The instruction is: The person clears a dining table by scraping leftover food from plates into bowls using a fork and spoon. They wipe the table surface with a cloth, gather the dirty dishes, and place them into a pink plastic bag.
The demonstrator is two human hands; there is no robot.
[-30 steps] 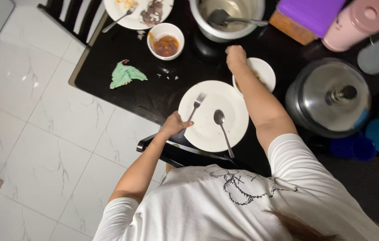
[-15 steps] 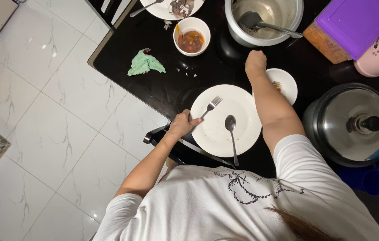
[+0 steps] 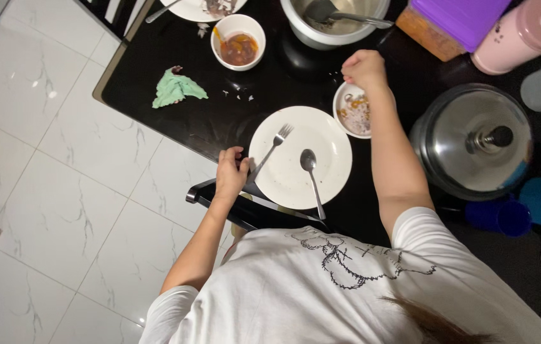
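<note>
White dinner plate at table's near edge, fork and spoon resting on it. Left hand at plate's nine o'clock, fingers curled on table edge, bracing. Right hand closed, pinching far rim of small dish at plate's two o'clock.

Left hand lies flat, fingers spread forward, arm bent; right hand is fisted, arm stretched far ahead
</note>
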